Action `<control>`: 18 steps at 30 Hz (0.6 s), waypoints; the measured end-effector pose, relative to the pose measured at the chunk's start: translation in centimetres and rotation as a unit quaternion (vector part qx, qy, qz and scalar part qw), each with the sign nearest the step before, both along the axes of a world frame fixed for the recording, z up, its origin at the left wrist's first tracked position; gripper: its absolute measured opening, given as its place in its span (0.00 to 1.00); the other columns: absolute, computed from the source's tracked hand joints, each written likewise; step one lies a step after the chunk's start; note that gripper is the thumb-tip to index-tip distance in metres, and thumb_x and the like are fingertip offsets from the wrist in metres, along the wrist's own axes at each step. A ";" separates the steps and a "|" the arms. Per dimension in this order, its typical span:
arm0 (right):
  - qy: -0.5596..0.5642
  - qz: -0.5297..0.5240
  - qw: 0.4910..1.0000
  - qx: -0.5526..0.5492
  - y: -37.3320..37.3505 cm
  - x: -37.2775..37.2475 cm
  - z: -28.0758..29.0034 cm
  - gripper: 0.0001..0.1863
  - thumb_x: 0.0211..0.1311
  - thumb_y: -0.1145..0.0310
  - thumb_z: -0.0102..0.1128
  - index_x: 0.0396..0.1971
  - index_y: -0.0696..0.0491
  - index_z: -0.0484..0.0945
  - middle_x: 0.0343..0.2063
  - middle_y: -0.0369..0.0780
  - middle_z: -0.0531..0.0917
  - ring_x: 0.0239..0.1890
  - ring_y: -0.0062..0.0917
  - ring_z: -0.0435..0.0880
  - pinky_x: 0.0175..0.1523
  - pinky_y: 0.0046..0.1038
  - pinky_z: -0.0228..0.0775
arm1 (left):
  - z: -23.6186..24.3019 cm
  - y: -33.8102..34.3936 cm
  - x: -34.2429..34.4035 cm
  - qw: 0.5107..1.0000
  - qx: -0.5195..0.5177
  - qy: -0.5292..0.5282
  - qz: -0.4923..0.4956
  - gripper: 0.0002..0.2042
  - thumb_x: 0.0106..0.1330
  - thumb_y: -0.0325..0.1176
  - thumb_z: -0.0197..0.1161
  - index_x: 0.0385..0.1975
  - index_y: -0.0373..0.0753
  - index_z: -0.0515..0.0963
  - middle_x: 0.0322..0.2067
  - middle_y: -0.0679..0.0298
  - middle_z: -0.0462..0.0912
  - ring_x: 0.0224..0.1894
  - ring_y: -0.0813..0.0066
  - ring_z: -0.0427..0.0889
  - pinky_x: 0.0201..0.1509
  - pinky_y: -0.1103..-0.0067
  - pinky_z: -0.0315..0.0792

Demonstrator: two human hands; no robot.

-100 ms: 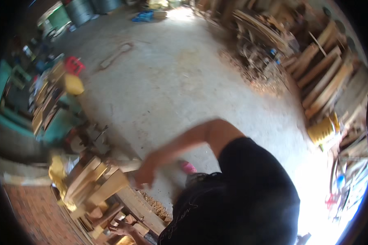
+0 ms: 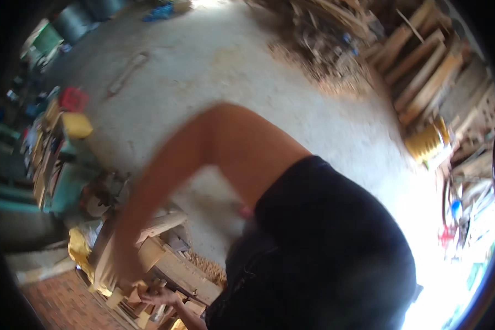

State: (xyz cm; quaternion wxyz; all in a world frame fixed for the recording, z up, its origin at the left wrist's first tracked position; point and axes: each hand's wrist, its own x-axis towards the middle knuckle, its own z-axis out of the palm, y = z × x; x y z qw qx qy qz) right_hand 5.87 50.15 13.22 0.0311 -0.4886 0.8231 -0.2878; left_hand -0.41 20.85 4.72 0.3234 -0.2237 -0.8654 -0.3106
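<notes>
My right arm, bare below a black sleeve, bends across the middle of the view and reaches down to the lower left. At its end my right hand [image 2: 127, 268] is smeared by motion over a pile of cut wood pieces [image 2: 151, 253]; its fingers cannot be made out. Lower down, my left hand [image 2: 160, 297] lies among small wooden blocks, its fingers apart as far as the blur shows. Beside the hands runs a long wooden board [image 2: 184, 275].
Brick paving [image 2: 63, 305] fills the lower left corner. A crumpled yellow sheet [image 2: 78, 247] lies by the wood. Sawdust [image 2: 208, 268] borders the board. Planks [image 2: 423, 82] and a yellow bucket [image 2: 426, 142] stand at right. A red stool [image 2: 73, 99] is at upper left.
My right arm has swung left and down, bringing the hand in over the wood pile near my left hand. My left hand has shifted slightly among the blocks. The whole view has tilted.
</notes>
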 end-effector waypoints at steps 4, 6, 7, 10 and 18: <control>-0.080 -0.113 0.985 -0.106 -3.0 8.4 11.1 0.22 0.56 0.49 0.64 0.44 0.50 0.81 0.38 0.41 0.85 0.42 0.30 0.83 0.46 0.42 0.76 | 5.0 3.3 0.8 0.985 -0.017 -0.070 -0.156 0.14 0.64 0.22 0.60 0.49 0.32 0.72 0.48 0.53 0.75 0.52 0.57 0.73 0.58 0.65 0.67; -0.099 -0.169 0.976 -0.098 2.8 9.7 15.2 0.21 0.56 0.51 0.64 0.42 0.51 0.81 0.37 0.42 0.85 0.41 0.31 0.84 0.45 0.42 0.76 | 4.7 11.5 -0.8 0.971 -0.019 -0.080 -0.222 0.13 0.64 0.23 0.60 0.47 0.32 0.72 0.48 0.54 0.75 0.52 0.58 0.74 0.58 0.66 0.67; -0.101 -0.184 0.975 -0.076 6.4 10.0 16.9 0.20 0.57 0.51 0.63 0.41 0.51 0.81 0.37 0.43 0.85 0.41 0.32 0.84 0.45 0.42 0.76 | 4.1 16.5 -1.7 0.967 -0.003 -0.075 -0.242 0.12 0.64 0.24 0.60 0.47 0.32 0.73 0.47 0.54 0.76 0.52 0.58 0.74 0.58 0.66 0.67; -0.113 -0.207 0.971 -0.029 11.5 8.1 21.1 0.18 0.57 0.54 0.62 0.39 0.53 0.81 0.36 0.44 0.85 0.39 0.33 0.84 0.43 0.41 0.76 | 4.0 24.1 -5.0 0.958 0.025 -0.066 -0.278 0.10 0.64 0.25 0.61 0.44 0.33 0.73 0.47 0.55 0.76 0.52 0.60 0.74 0.58 0.67 0.68; -0.184 -0.194 0.963 0.042 23.0 -7.0 26.6 0.14 0.59 0.60 0.60 0.33 0.57 0.81 0.33 0.47 0.84 0.36 0.37 0.84 0.39 0.40 0.77 | 8.8 34.5 -16.1 0.951 0.032 -0.094 -0.293 0.06 0.64 0.29 0.62 0.38 0.36 0.76 0.45 0.57 0.78 0.51 0.65 0.76 0.58 0.69 0.68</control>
